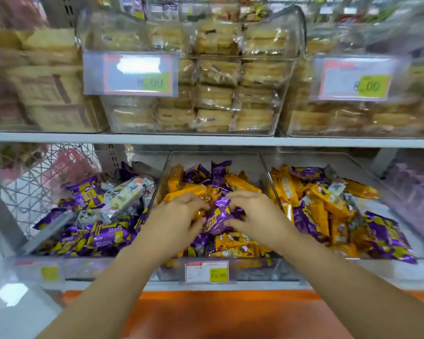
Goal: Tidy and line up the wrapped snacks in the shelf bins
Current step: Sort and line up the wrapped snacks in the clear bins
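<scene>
At the bottom of the frame an orange ledge point(218, 311) is running under the lower shelf, and a price tag point(207, 271) is sitting on the shelf edge just above it. Both arms are reaching over that edge into the middle bin point(245, 159) at centre frame.

The left hand point(179, 216) and right hand point(257, 214) are closing on 1 purple packet point(218, 216) from either end, fingers curled round it. They are probably gripping it this way to turn it square with its neighbours. It is lying on top of the heap in the front half of the bin.

Orange packets point(240, 182) are mingling with purple ones behind the hands at all angles, so little is lined up yet. The left bin point(88, 263) and right bin point(304, 160) are looking equally jumbled.

On the shelf above, in the upper half of the frame, biscuit packs point(216, 96) are standing in neat stacks inside a clear tub point(298, 33), behind a blurred label point(130, 74).
</scene>
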Available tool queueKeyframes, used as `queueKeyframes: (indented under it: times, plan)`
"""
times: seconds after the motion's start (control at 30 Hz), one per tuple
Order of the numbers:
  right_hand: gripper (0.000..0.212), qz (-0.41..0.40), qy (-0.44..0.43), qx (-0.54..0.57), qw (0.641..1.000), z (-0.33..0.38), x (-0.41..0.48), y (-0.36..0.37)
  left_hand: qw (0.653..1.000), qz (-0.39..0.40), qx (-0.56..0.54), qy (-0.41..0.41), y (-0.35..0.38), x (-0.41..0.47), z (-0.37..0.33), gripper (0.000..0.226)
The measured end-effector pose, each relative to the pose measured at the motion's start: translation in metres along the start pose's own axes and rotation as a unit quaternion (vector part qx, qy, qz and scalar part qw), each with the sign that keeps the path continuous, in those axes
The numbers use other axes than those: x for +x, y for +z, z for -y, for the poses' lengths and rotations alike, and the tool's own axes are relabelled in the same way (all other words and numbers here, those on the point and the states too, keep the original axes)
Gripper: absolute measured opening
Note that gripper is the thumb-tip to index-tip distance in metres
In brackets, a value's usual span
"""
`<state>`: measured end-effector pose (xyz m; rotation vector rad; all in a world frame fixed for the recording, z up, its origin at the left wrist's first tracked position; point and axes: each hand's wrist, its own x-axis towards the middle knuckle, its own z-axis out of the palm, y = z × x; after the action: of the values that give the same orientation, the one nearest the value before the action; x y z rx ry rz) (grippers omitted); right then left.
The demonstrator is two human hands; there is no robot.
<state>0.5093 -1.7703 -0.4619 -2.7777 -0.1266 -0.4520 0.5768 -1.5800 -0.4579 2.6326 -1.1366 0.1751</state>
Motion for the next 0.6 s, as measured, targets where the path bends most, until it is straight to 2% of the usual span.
queueKeyframes:
  times: [0.17, 0.37, 0.5, 0.6]
  plan:
    - [0.023, -0.130, 0.028, 0.007, 0.991, -0.007, -0.039, -0.024, 0.998, -0.040, -0.056, 0.009, 0.006, 0.007, -0.024, 0.036]
    - [0.027, -0.254, 0.053, 0.046, 0.965, -0.054, -0.061, -0.052, 0.989, -0.056, -0.132, 0.020, 0.015, 0.037, -0.069, 0.038]
    - [0.027, -0.323, 0.143, 0.044, 0.935, -0.093, -0.057, -0.059, 0.983, -0.060, -0.170, 0.040, 0.027, 0.060, -0.092, 0.039]
    - [0.019, -0.332, 0.248, 0.017, 0.910, -0.118, -0.051, -0.063, 0.982, -0.045, -0.172, 0.062, 0.036, 0.073, -0.103, 0.034]
